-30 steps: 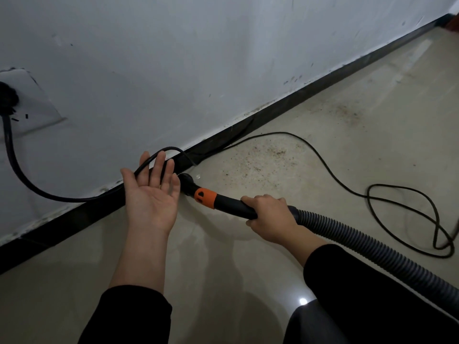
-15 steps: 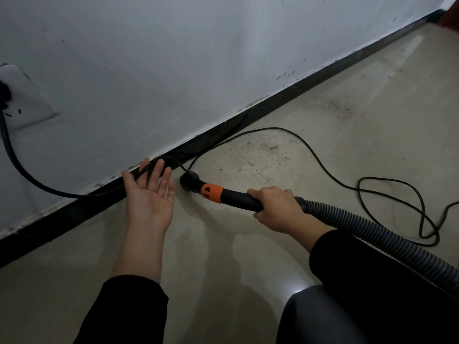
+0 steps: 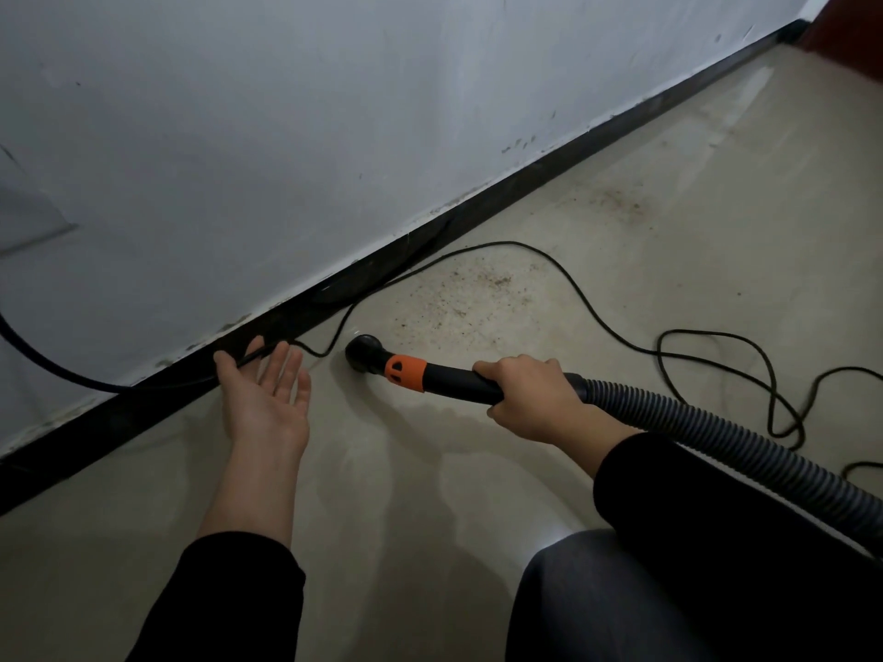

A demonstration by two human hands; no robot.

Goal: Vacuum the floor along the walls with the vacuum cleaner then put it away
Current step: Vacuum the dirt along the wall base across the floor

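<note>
Beige floor (image 3: 621, 289) meets the black baseboard (image 3: 478, 226) mid-frame, where my right hand (image 3: 535, 398) grips the vacuum wand (image 3: 444, 375), nozzle (image 3: 364, 353) down on scattered dirt (image 3: 473, 289), while my left hand (image 3: 267, 398) lies spread, palm up, under the cord (image 3: 258, 355).

Both arms are in plain black long sleeves, left sleeve (image 3: 229, 599) and right sleeve (image 3: 707, 508), each pushed up a bit so the forearms are bare. Both hands are bare. Dark grey trousers (image 3: 587, 599) cover the knee at bottom right.
</note>
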